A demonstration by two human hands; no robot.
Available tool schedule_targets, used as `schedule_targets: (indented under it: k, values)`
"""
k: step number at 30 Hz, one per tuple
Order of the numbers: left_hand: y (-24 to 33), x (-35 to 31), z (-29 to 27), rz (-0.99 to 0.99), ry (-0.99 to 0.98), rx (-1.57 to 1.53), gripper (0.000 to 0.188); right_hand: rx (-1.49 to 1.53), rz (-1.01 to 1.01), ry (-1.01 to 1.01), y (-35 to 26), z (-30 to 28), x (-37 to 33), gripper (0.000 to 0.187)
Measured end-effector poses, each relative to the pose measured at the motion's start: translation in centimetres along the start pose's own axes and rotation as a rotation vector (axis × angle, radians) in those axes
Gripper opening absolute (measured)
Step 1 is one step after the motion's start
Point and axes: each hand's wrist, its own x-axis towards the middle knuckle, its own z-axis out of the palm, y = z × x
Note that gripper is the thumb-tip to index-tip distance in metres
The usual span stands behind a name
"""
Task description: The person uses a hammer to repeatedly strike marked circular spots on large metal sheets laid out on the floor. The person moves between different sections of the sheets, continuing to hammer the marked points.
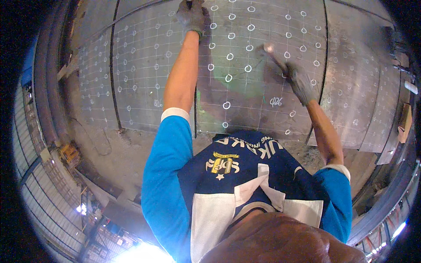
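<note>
Before me lies a flat dark metal plate, marked with a white line grid and several small drawn circles. My right hand, in a grey work glove, is closed round the handle of a hammer. The hammer's shiny head is slightly blurred and points up and left over the plate. At the far edge of the view my left hand, also gloved, has its fingers curled together over the plate's far part. What it grips is dark and mostly hidden by the glove.
Another marked plate adjoins on the left, past a dark seam. More marked plates lie on the right. A yellow object sits on the floor at the left, and a brown board stands at the far right.
</note>
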Motion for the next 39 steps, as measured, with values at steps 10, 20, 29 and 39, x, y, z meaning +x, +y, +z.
schedule_targets:
  k: [10,20,29,39]
  values:
    - [-2.4,-1.5,4.5,-0.039,-0.413,0.278,0.028,-0.159,0.155,-0.144,-0.7,0.2,-4.4,0.031]
    - [-3.1,-3.4,7.8,0.092,-0.566,0.506,0.028,-0.149,-0.024,0.115,2.3,4.6,-7.6,0.028]
    - [0.7,-6.4,9.0,-0.005,-0.494,0.702,0.023,-0.116,0.142,0.018,-1.3,0.2,-5.0,0.036]
    - [-1.6,-4.6,8.2,0.154,-0.525,0.641,0.023,-0.292,0.084,-0.115,0.0,1.6,-6.7,0.034]
